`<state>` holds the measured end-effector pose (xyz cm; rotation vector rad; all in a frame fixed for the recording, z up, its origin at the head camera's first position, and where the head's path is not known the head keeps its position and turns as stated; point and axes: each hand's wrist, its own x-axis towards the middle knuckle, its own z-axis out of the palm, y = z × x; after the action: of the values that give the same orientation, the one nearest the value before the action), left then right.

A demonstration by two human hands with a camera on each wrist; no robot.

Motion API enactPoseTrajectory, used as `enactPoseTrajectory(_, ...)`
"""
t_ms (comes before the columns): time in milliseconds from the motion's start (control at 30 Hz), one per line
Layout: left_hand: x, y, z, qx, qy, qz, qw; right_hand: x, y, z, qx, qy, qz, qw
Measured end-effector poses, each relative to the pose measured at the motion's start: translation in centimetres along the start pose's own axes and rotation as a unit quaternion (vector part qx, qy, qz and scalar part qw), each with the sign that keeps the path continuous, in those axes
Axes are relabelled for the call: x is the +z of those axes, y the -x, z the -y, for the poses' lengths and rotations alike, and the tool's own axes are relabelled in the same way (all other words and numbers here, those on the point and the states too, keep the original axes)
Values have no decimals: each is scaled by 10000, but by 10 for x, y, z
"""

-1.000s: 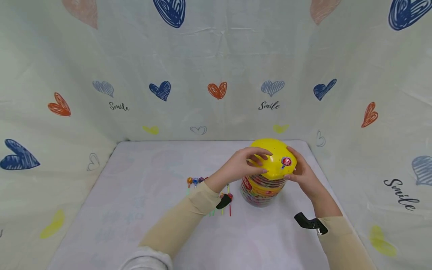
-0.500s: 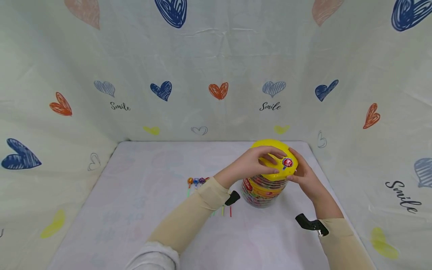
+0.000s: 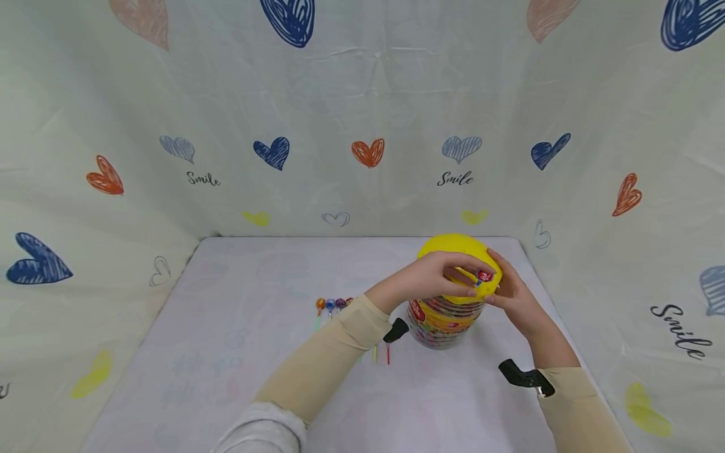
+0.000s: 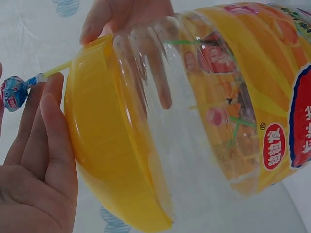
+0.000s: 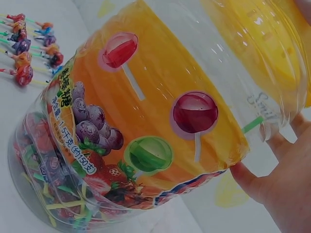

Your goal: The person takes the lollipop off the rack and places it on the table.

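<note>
A clear plastic candy jar (image 3: 438, 324) with a domed yellow lid (image 3: 447, 244) stands upright on the table, several wrapped lollipops inside it. One blue-and-red wrapped lollipop (image 4: 15, 92) sticks out of the lid, its yellow stick running into it. My left hand (image 3: 435, 275) reaches over the lid. Its slightly bent fingers lie around this lollipop, and a fingertip shows right beside the stick (image 4: 56, 71) in the left wrist view. My right hand (image 3: 517, 302) holds the jar at the right side of the lid and neck, thumb low and fingers higher up. Its fingers show through the clear plastic.
Left of the jar, more wrapped lollipops (image 5: 22, 46) lie in rows on the table (image 3: 243, 327), partly hidden by my left forearm in the head view. A white backdrop with printed hearts (image 3: 368, 153) stands behind the table and at both sides.
My left hand has moved right across the lid to the lollipop sticking out of it. My right hand stays at the lid's right side, and the jar stays in place.
</note>
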<state>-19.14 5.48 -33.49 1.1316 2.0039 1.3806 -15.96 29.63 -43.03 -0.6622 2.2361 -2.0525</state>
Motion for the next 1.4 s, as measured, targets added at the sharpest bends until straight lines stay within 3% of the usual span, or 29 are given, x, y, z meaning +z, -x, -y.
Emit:
enactPoseTrajectory(367, 2, 2, -1, -28, -61, -134, 9999, 1, -1, -3, -199, -127, 144, 9996)
enactPoseTrajectory(533, 3, 3, -2, 229, 33, -244, 9994, 1, 0, -4, -239, -175, 144, 9995)
enactPoseTrajectory(867, 0, 12, -5, 244, 203, -1034, 9941, -2, 4, -6, -225, -157, 102, 9996)
enactPoseTrajectory(1400, -5, 73, 29, -203, 557, -1600, 9853, 2, 8, -9, -563, -252, 138, 9980)
